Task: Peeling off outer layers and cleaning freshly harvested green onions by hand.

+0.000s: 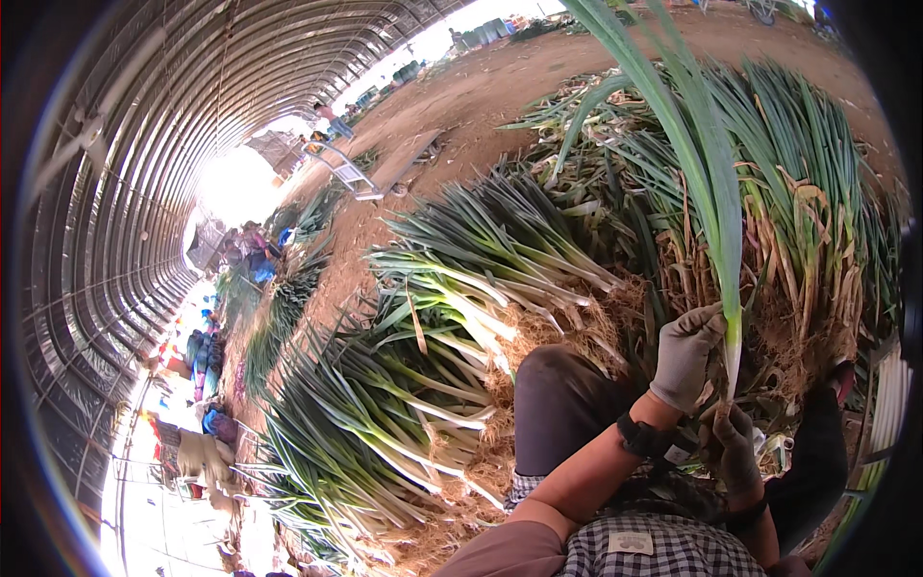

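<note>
A long green onion (733,288) stands nearly upright in front of me, its broad leaves rising past the top edge of the head view. My left hand (687,356), in a grey work glove, is closed round the stalk where the green turns white. Lower down, my gloved right hand (735,447) is closed at the white root end, partly in shadow. To the left of my knee lie piles of green onions (461,375) with their brown roots (495,433) toward me. Taller, untrimmed-looking green onions (803,212) with dry outer leaves stand bunched on the right.
Loose leaf scraps (577,188) lie behind the piles. A metal hand cart (348,173) stands on the dirt floor (461,106). Farther back is another person (336,123). White stalks (885,404) lie at the right edge, and a ribbed tunnel roof (135,183) arches over the left.
</note>
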`<state>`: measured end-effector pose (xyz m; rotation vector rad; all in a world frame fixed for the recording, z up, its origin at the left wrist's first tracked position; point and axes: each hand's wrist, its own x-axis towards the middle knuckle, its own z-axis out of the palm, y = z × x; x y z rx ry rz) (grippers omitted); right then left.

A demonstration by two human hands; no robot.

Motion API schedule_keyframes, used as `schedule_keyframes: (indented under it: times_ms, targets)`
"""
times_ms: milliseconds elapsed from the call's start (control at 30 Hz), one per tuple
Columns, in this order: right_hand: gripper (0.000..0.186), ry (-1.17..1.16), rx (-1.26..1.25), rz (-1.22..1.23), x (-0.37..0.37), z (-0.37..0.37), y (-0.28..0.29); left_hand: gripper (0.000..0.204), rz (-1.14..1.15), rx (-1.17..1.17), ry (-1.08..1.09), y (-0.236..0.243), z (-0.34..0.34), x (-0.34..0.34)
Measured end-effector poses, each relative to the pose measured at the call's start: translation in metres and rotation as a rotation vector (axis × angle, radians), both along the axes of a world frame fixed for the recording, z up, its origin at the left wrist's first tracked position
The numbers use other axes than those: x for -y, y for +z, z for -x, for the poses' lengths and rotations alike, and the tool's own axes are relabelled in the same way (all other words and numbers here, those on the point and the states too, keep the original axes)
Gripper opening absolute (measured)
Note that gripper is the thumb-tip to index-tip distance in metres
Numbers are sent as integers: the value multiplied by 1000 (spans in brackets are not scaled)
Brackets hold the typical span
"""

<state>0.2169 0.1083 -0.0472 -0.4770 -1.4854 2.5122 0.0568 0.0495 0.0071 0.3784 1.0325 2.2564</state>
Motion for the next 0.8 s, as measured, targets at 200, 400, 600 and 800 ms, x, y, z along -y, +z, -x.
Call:
schedule_keyframes:
  times_ms: [200,400,600,800]
  targets:
    - [37,8,14,21,0,1,1,19,-21,171,-60,11,-4,-3]
    - [26,-466,-26,-116,1,3,-23,17,234,98,-35,-4,-13,-9]
    - [16,-475,-102,-229,-15,-1,-13,13,563,-429,-111,-56,-20,-4]
    - [10,-469,-82,-274,-24,-4,-13,23,935,-851,-564,-110,-8,27]
